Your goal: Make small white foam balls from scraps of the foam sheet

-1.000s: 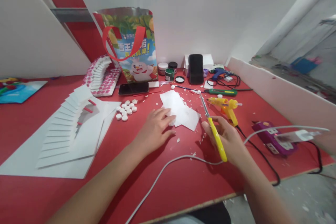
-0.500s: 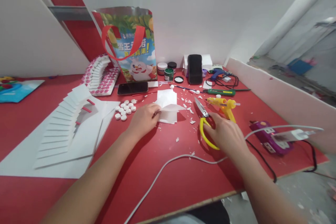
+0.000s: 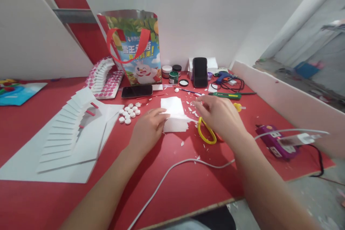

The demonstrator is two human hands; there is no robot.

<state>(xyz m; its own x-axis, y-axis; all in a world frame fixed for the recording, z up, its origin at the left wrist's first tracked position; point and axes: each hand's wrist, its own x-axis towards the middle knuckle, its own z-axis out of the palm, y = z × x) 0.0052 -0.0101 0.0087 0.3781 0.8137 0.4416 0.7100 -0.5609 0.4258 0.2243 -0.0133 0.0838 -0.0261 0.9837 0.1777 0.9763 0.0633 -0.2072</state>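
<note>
A white sheet of paper [image 3: 175, 125] lies folded flat in the middle of the red tabletop, its right edge cut ragged. My left hand [image 3: 148, 127] grips its left side, fingertips on the upper surface and the thumb partly hidden. To the right, my right hand [image 3: 222, 115] hovers over the scissors, palm down with thumb and forefinger apart and nothing seen between them. The scissors' yellow handles [image 3: 207, 140] lie on the table, while my right hand hides the blades. White paper scraps [image 3: 192, 109] are scattered between my hands.
White round pieces [image 3: 129, 112] sit left of the paper. Beyond lie a phone [image 3: 137, 91], paint jars [image 3: 173, 76] and a green-handled tool [image 3: 226, 95]. A stepped white board model [image 3: 60, 133] stands left. A purple power strip [image 3: 277, 142] and white cable [image 3: 172, 168] lie rightward and in front.
My right hand has let go of the scissors and moved up and left. The scissors now lie closer to the paper, and its raised flap has come down.
</note>
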